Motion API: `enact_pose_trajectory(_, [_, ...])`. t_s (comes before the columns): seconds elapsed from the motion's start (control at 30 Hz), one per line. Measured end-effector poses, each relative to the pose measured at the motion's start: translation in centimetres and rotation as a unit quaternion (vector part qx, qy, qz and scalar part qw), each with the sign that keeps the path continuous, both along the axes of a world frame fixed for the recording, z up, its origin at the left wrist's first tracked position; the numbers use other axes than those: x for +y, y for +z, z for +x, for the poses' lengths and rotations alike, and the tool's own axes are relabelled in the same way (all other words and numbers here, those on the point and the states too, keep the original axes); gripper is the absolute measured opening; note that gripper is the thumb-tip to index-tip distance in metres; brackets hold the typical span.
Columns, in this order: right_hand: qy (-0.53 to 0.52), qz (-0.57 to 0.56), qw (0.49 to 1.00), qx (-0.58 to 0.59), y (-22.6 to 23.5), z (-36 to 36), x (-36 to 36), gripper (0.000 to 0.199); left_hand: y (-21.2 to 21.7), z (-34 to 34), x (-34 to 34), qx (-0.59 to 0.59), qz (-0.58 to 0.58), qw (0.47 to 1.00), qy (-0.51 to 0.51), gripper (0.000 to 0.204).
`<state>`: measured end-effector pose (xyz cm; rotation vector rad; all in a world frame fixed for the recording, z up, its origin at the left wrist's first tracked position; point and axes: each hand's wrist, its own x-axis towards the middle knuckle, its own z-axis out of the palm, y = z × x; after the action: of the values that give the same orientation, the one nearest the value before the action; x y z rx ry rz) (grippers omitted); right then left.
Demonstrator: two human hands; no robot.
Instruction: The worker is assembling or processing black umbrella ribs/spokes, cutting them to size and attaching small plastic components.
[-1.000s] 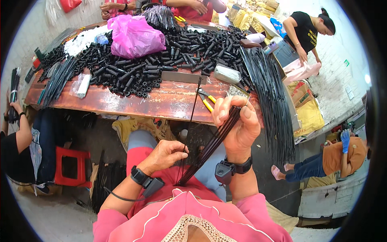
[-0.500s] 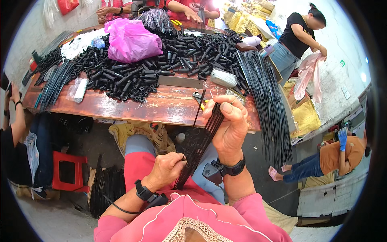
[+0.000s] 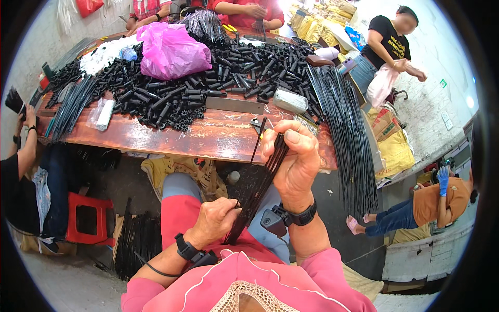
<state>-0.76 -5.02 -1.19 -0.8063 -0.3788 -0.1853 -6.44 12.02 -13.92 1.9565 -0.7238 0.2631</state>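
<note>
A slanting bundle of thin black umbrella ribs stands over my lap, its lower ends at my pink top. My right hand is closed round the upper part, fingers curled over the ribs near their tips. One single rib leans out from the bundle on the left. My left hand is closed in a pinch beside the bundle's lower half, where that rib runs down to the fingertips. The exact grip point is small and partly hidden by the fingers.
The red wooden table ahead carries heaped black plastic tubes, a pink bag, a metal strip and pliers. Long ribs overhang its right edge. A red stool stands left. Co-workers surround the table.
My hands and the bundle have hardly moved. The co-worker at the far right has turned and shifted the pink cloth. A person at the left now lifts a dark bunch.
</note>
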Motion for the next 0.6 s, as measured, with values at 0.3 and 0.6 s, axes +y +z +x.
enact_pose_trajectory(0.3, [0.012, 0.004, 1.0, 0.005, 0.02, 0.17, 0.05, 0.021, 0.02, -0.36, -0.18, -0.018, 0.009, 1.0, 0.017, 0.016])
enact_pose_trajectory(0.6, [0.018, 0.001, 1.0, 0.013, 0.07, 0.38, -0.06, 0.02, -0.07, -0.57, -0.36, -0.023, 0.002, 0.999, 0.032, 0.017])
